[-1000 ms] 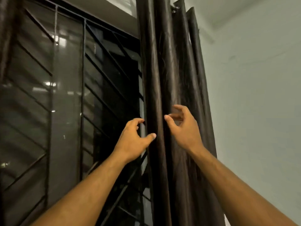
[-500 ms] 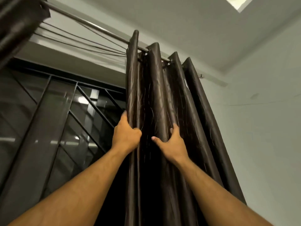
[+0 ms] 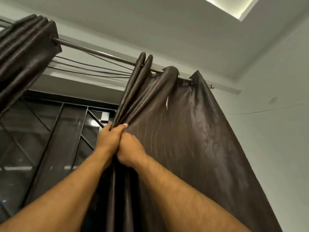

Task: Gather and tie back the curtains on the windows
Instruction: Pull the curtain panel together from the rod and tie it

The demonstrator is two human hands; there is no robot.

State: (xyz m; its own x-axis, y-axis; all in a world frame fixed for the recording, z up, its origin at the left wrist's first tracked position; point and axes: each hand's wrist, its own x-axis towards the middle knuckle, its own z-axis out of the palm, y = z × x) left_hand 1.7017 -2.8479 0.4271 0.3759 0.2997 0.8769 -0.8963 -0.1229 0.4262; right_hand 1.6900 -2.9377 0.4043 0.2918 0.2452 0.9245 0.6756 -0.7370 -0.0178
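A dark brown shiny curtain (image 3: pixel 180 131) hangs by eyelets from a metal rod (image 3: pixel 100 52). Its left folds are bunched together while its right part is spread wide and flat. My left hand (image 3: pixel 109 139) is closed around the bunched folds at mid-height. My right hand (image 3: pixel 129 150) presses right against the left one and grips the same folds just below. A second dark curtain (image 3: pixel 23 52) is gathered tight at the rod's upper left.
A dark window with a black metal grille (image 3: pixel 55 134) fills the left. Thin cables (image 3: pixel 87 67) run under the rod. A pale wall (image 3: pixel 270 131) stands to the right, with the ceiling and a lit recess (image 3: pixel 229 5) above.
My view tilted further up. My hands came together and clenched the left folds into one bunch. The curtain's right part has spread out flat along the rod.
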